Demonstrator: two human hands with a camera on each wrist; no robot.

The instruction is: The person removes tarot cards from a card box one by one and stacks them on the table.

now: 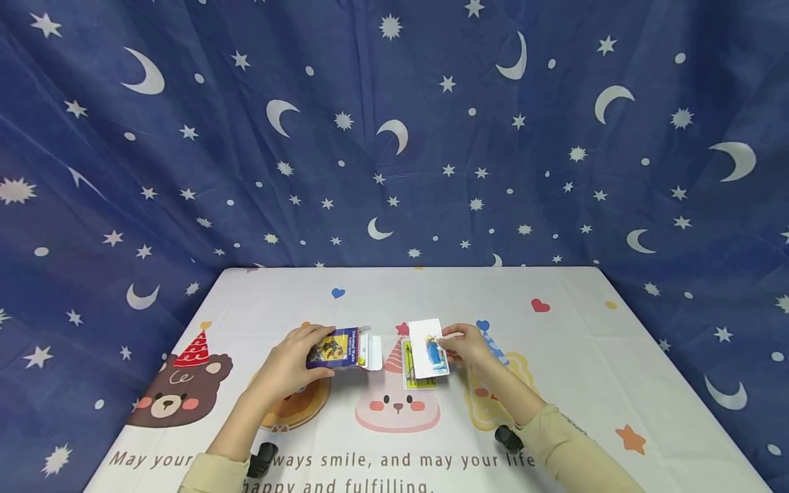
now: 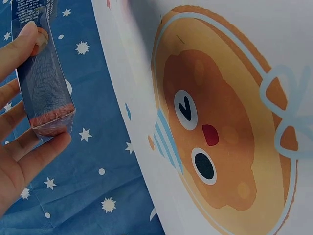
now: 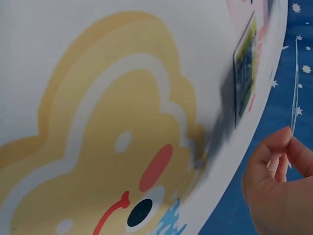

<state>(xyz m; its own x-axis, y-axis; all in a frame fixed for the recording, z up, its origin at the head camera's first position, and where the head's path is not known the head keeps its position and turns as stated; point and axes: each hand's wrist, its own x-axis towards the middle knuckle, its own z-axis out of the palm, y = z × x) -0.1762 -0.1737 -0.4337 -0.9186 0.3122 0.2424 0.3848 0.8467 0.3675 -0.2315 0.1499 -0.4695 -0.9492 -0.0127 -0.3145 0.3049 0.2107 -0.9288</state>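
Observation:
My left hand grips a blue tarot card box with a yellow picture on its front. In the head view its white end flap stands out to the right. Fingers and thumb wrap round the box in the left wrist view. Between thumb and fingers, my right hand pinches a white card with a blue figure on it. The right wrist view shows this card edge-on, raised off the table. Below it lies a small pile of cards, yellow on top, partly covered from the head camera.
A white cloth printed with cartoon animals, hearts and lettering covers the table. Behind and at both sides hangs a dark blue curtain with moons and stars. Each wrist carries a small black camera, such as the left one.

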